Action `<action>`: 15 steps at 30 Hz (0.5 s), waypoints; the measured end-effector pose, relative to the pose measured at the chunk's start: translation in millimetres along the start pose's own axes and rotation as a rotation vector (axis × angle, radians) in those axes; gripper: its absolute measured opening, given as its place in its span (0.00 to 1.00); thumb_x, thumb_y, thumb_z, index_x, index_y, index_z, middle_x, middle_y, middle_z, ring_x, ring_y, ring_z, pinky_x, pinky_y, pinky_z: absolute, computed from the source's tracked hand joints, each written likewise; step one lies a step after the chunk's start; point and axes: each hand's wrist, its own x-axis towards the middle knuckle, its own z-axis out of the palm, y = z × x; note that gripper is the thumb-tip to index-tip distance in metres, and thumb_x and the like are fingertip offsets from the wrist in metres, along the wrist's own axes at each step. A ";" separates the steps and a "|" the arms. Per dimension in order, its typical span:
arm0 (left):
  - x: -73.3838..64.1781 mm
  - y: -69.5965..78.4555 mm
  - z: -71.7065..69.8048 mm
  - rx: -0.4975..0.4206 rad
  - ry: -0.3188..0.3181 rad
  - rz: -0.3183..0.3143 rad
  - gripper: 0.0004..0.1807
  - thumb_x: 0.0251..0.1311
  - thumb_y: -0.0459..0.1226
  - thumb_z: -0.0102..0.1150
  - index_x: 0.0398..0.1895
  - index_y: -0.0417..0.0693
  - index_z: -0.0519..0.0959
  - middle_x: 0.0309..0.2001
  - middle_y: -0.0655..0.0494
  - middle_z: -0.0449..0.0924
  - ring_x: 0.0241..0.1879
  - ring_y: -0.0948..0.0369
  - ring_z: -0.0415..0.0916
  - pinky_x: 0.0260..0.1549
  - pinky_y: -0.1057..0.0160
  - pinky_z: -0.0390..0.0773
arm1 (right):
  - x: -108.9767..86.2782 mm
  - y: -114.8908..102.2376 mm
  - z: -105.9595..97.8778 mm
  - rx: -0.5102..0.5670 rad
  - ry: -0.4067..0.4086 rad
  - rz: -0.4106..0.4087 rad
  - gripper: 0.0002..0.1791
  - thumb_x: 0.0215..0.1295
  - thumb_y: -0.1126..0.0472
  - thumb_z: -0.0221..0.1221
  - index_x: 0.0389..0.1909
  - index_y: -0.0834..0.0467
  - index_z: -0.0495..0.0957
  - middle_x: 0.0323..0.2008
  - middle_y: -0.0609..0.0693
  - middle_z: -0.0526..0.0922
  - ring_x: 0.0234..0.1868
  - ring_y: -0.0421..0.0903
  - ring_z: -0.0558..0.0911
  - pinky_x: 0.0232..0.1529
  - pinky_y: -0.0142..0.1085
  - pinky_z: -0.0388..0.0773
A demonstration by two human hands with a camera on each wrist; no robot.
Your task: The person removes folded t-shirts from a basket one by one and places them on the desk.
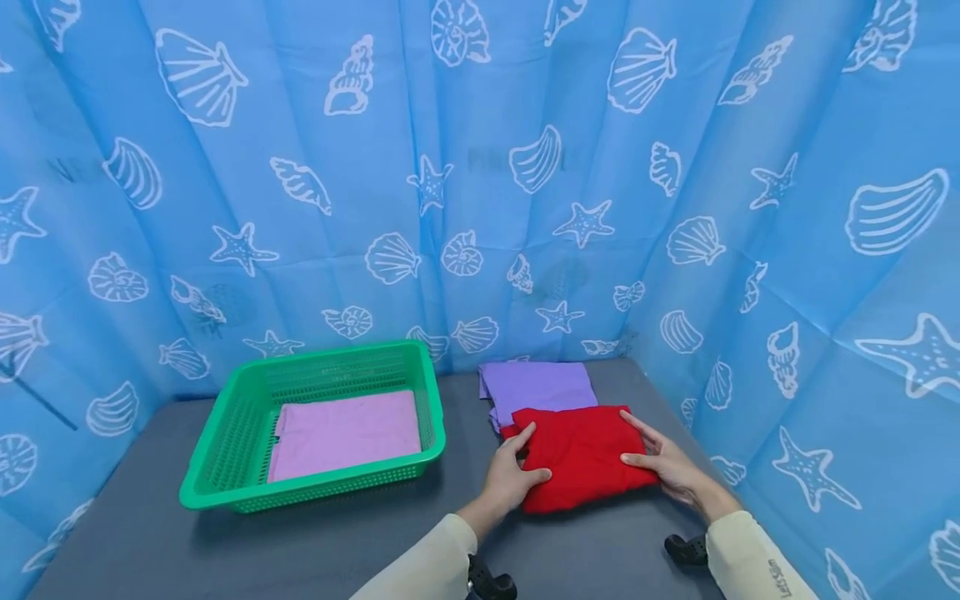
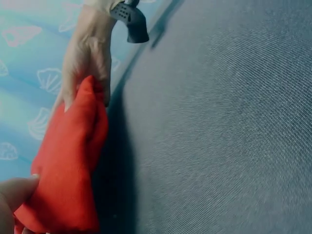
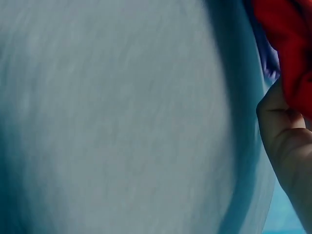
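Both hands hold a folded red cloth [image 1: 581, 458] by its opposite sides, and a dark shadow lies under it in the left wrist view. My left hand [image 1: 510, 475] grips the left side, thumb on the top face and the other fingers partly hidden. My right hand [image 1: 671, 467] pinches the right side, thumb on top, with some fingers out of sight beneath. In the left wrist view the red cloth [image 2: 68, 165] hangs in thick layers between the two hands. Just behind it, a folded purple cloth [image 1: 536, 383] lies on the table, its front part covered from view.
A green plastic basket [image 1: 198, 492] stands on the grey table [image 1: 337, 542] to the left, with a flat folded pink cloth [image 1: 348, 433] inside. Blue curtains [image 1: 480, 208] with white shell prints hang behind the table and along its right side.
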 end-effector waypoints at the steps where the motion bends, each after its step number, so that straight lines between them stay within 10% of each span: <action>1: 0.1 -0.6 2.0 -0.006 -0.003 -0.001 0.42 0.52 0.32 0.72 0.72 0.53 0.67 0.62 0.43 0.71 0.46 0.56 0.77 0.45 0.55 0.84 | -0.3 1.7 -1.6 -0.004 0.003 0.004 0.46 0.67 0.65 0.59 0.78 0.57 0.42 0.77 0.67 0.38 0.68 0.52 0.55 0.52 0.26 0.76; 15: 9.1 -1.2 31.0 -0.054 -0.064 -0.031 0.44 0.51 0.29 0.72 0.73 0.55 0.66 0.65 0.45 0.69 0.42 0.61 0.77 0.45 0.57 0.84 | -11.1 9.3 -31.6 -0.035 0.017 0.047 0.46 0.67 0.64 0.60 0.78 0.57 0.43 0.76 0.68 0.40 0.69 0.56 0.56 0.51 0.31 0.79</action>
